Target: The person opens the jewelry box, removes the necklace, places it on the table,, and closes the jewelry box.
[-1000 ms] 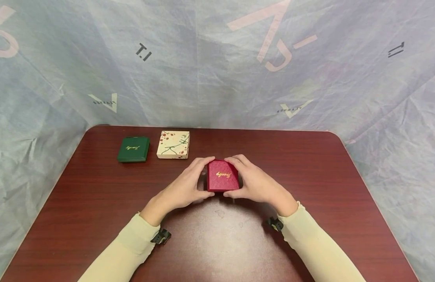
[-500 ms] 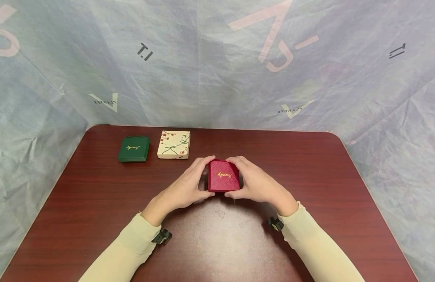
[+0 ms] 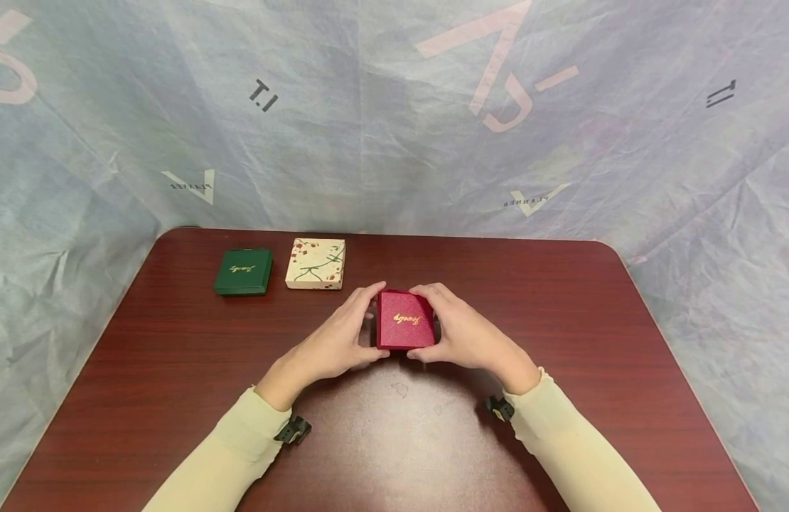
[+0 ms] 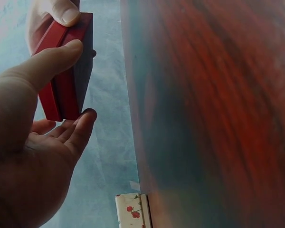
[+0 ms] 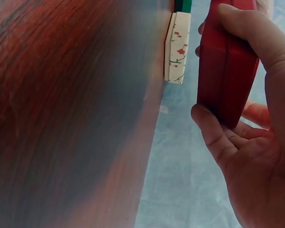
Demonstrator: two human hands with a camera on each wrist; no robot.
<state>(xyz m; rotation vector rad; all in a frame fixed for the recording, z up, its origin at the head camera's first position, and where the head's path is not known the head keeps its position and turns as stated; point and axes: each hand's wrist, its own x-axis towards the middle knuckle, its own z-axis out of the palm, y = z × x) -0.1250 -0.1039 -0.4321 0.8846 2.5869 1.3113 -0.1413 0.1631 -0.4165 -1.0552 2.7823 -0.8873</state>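
Observation:
A square red jewelry box (image 3: 406,320) with gold lettering on its lid is held between both hands near the middle of the table. My left hand (image 3: 335,334) grips its left side, thumb at the near edge and fingers at the far edge. On the other side my right hand (image 3: 461,331) grips it the same way. Both wrist views show the red box (image 4: 66,95) raised off the tabletop, its lid seam running along the side and looking closed. In the right wrist view the thumb presses the near side of the box (image 5: 223,71).
A green jewelry box (image 3: 244,272) with gold lettering lies at the back left of the dark red wooden table (image 3: 529,284). Beside it is a cream box (image 3: 315,264) with a floral print. A grey printed cloth (image 3: 369,142) hangs behind the table and at both sides.
Both hands keep their grip on the red box. Its lid tilts very slightly differently, and the left fingertips shift a little at the far edge.

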